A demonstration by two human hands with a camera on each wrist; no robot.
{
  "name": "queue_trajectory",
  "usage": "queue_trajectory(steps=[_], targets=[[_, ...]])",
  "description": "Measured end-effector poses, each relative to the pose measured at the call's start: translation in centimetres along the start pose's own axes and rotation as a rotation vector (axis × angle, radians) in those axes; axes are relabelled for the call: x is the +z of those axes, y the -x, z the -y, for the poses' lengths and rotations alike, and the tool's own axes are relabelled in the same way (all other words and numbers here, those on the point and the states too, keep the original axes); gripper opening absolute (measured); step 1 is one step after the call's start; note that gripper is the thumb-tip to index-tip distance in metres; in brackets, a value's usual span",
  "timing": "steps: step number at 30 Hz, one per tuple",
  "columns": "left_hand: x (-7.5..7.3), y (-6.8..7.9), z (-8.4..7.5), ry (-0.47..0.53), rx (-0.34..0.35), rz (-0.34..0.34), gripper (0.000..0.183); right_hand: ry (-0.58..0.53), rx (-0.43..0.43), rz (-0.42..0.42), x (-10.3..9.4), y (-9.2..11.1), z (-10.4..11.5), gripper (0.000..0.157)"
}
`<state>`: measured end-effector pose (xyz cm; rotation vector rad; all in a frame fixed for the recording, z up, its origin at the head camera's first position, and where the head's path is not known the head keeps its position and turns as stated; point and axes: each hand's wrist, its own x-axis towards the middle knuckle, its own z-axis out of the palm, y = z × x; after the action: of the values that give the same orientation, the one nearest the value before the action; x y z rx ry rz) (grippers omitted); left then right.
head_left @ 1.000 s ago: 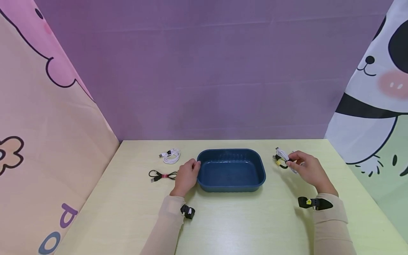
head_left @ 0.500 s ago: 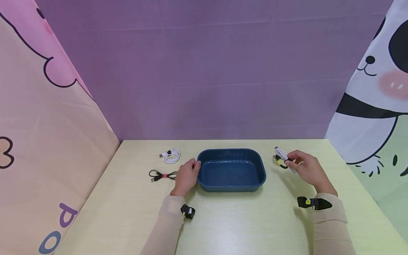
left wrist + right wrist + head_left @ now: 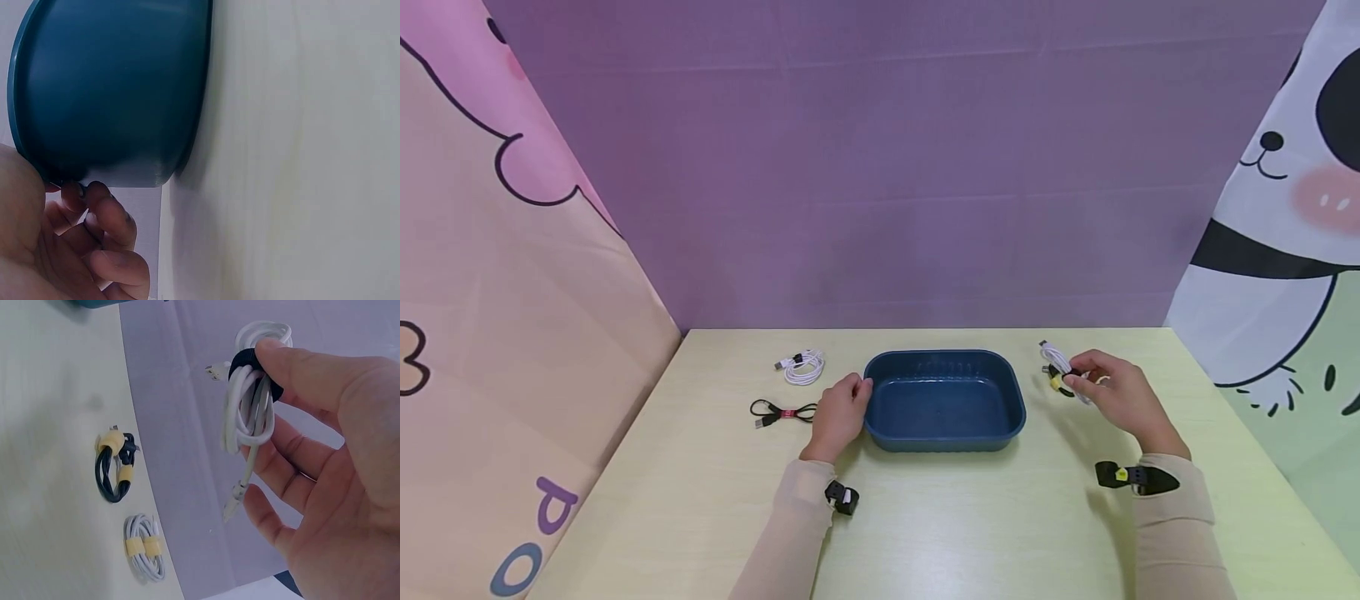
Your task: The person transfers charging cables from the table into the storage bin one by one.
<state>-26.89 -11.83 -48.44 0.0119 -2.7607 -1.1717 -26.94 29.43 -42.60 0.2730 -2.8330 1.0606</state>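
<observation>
The right hand (image 3: 1122,398) is now sitting slightly closer to the blue tray (image 3: 945,442) than it was a second ago, and the white cable bundle with a black strap (image 3: 250,403) is coming along with it. Thumb and fingers are pinching that bundle at its strap; it is hanging over the table (image 3: 955,525), well apart from the tray, to the tray's right. The left hand (image 3: 838,415) is staying where it was, gripping the tray's left rim, and the tray is not shifting.

I am counting one tray and five cables, three white and two black. Besides the held one, a black cable with yellow ties (image 3: 114,464) and a white cable with yellow straps (image 3: 144,547) are lying on the right, while a white coil (image 3: 805,367) and a black cable with a red tie (image 3: 782,413) are resting on the left, unmoved.
</observation>
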Motion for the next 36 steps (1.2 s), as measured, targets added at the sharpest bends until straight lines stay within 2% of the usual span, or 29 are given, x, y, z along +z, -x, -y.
queue_trajectory(steps=[10,36], targets=[[0.0,0.0,0.0,0.003,-0.003,-0.001,0.033,-0.003,-0.040,-0.022,0.1,0.1,0.6,0.027],[-0.1,0.0,-0.1,0.018,-0.019,0.013,0.033,0.002,-0.072,-0.068,0.1,0.2,1.4,0.026]])
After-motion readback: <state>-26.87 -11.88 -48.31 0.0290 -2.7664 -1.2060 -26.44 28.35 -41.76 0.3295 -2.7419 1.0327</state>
